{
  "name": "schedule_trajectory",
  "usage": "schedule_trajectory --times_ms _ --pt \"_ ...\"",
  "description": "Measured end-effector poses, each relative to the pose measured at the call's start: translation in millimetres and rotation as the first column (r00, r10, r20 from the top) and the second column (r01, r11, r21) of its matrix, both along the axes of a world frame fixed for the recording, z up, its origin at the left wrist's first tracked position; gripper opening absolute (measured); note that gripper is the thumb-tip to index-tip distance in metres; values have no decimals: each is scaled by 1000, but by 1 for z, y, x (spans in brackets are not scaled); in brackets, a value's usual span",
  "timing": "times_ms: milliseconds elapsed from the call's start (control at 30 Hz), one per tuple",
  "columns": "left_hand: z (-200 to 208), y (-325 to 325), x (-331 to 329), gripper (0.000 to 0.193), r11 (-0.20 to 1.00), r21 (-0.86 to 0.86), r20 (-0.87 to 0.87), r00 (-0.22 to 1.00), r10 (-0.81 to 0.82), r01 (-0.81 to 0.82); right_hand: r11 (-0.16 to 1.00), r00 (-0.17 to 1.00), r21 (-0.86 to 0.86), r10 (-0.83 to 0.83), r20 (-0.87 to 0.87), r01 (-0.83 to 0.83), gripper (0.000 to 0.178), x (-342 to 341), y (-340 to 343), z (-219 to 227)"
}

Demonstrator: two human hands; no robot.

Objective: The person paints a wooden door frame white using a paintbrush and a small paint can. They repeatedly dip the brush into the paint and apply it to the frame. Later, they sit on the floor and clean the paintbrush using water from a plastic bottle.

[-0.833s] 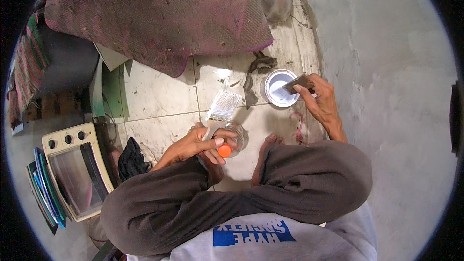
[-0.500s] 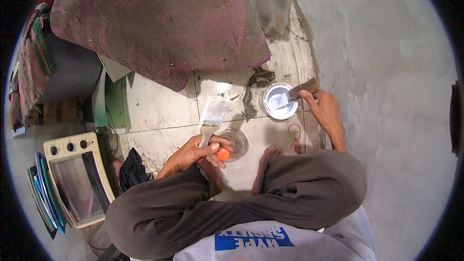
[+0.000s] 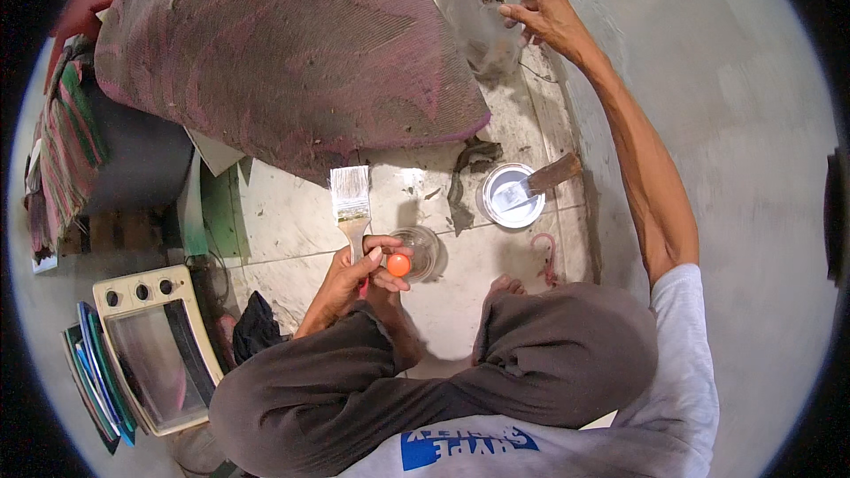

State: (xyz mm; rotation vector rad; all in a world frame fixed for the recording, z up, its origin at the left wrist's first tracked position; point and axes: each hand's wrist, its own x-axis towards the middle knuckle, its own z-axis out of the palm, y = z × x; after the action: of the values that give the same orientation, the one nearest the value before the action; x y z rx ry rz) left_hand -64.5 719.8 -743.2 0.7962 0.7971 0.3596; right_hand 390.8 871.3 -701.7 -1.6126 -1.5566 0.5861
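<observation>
My left hand (image 3: 347, 276) is closed around the handle of a paintbrush (image 3: 351, 204) with white-coated bristles pointing away from me. By the same fingers is a round orange cap (image 3: 399, 265), apparently topping a clear bottle (image 3: 423, 248) below; whether the hand also grips its neck is unclear. My right arm stretches far forward along the wall, and the right hand (image 3: 551, 19), fingers apart, is at a translucent plastic bag (image 3: 485, 31); contact cannot be made out. A paint can (image 3: 513, 184) holds whitish paint, with a wooden-handled scraper (image 3: 551, 175) resting across its rim.
A dirty purple-brown mat (image 3: 292, 53) covers the far floor, near a dark strip of rag (image 3: 465, 177). A pink hook (image 3: 543, 252) lies by my foot. At left stand a cream toaster oven (image 3: 155, 350), a black cloth (image 3: 257, 327) and striped cloth (image 3: 66, 142). The grey wall (image 3: 753, 168) bounds the right.
My right hand has let go of the scraper, now left on the paint can, and moved forward to the plastic bag. The paintbrush in my left hand has turned more upright and shifted left.
</observation>
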Motion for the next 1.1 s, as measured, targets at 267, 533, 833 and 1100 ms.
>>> schedule_trajectory --times_ms 267,533,833,1100 --pt "-8 -4 -4 48 1000 9 14 1000 25 -25 875 872 21 -483 78 483 28 21 -107 -3" --pt "-11 6 -2 47 1000 30 54 999 8 -10 706 687 -119 -708 -164 698 28 -33 -259 -10" --pt "-15 11 -1 47 999 39 64 997 -40 38 463 449 -231 -886 -113 856 28 -94 -425 -18" --pt "-15 16 -4 39 995 -3 79 992 -100 100 270 306 -360 -951 48 893 28 -159 -561 -29"
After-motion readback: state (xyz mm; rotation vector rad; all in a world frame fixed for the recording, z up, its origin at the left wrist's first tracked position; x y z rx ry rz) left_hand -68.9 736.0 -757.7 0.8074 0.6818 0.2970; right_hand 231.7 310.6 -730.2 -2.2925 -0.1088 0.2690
